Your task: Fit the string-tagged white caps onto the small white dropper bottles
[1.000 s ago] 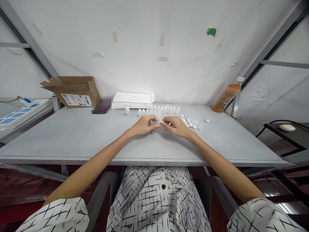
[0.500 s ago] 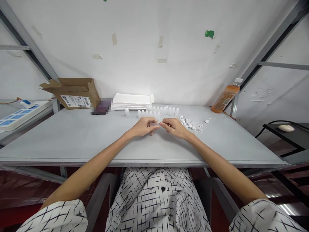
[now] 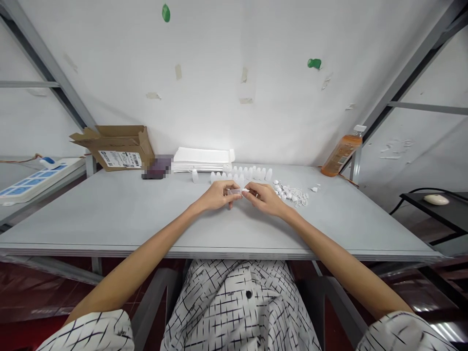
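Over the middle of the table, my left hand (image 3: 216,196) is closed around a small translucent plastic bottle (image 3: 234,192), which lies on its side between thumb and fingers. My right hand (image 3: 266,198) pinches a small white cap (image 3: 245,190) at the bottle's right end; whether the cap is seated there I cannot tell. Behind my hands stand several similar bottles (image 3: 259,174) in rows, partly hidden by my fingers. One more bottle (image 3: 195,176) stands apart on the left. A loose pile of white caps (image 3: 291,193) with ring-like pieces lies just right of my right hand.
At the back of the grey table (image 3: 146,214) are an open cardboard box (image 3: 122,146), a blurred dark object (image 3: 157,167) and a stack of white sheets (image 3: 203,160). An orange bottle (image 3: 341,155) leans at the back right. A power strip (image 3: 42,179) lies far left.
The view has tilted up slightly, so the scene sits lower. The white cap now shows between my right fingers at the bottle's end. Both hands stay close together.
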`<state>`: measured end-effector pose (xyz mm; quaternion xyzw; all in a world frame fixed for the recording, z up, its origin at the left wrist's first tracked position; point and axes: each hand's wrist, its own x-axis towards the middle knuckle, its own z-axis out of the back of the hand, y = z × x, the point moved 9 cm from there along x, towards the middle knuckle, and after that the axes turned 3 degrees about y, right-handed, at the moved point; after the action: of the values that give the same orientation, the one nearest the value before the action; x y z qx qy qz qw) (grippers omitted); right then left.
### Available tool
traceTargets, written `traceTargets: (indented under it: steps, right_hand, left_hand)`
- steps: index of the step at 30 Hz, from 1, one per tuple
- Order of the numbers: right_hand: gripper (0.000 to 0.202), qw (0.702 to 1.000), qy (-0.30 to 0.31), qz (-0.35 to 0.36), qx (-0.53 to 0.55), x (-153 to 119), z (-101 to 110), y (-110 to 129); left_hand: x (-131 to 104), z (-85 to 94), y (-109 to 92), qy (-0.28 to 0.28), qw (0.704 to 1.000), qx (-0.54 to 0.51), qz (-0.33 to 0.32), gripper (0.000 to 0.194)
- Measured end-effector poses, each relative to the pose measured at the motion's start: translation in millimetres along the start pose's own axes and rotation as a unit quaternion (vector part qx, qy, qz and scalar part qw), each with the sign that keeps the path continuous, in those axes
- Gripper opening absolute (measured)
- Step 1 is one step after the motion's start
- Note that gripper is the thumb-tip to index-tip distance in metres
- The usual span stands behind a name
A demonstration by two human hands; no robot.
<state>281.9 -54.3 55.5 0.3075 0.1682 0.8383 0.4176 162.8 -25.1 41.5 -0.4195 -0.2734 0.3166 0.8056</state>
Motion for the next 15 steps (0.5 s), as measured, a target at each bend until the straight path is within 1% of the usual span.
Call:
traceTargets:
  steps: [5, 11, 13, 15]
  right_hand:
    - [0.036, 1.000, 0.007, -0.006, -0.008, 0.5, -0.6, 0.6]
    - [0.037, 1.000, 0.011, 0.000, -0.027, 0.8, -4.0, -2.8]
    - [0.038, 1.000, 0.014, 0.000, -0.024, 1.0, -4.7, -3.7]
    - [0.040, 1.000, 0.023, -0.007, -0.012, 1.0, -6.0, -4.7]
  left_hand:
    - [0.0, -1.3, 0.1, 0.009, 1.000, 0.022, -0.001, 0.027]
    - [-0.4, -8.0, -0.2, 0.040, 0.996, 0.083, -0.010, 0.028]
    - [-0.5, -8.1, 0.4, 0.036, 0.994, 0.098, -0.022, 0.030]
    - [-0.5, -5.9, 1.8, 0.017, 0.992, 0.115, -0.038, 0.031]
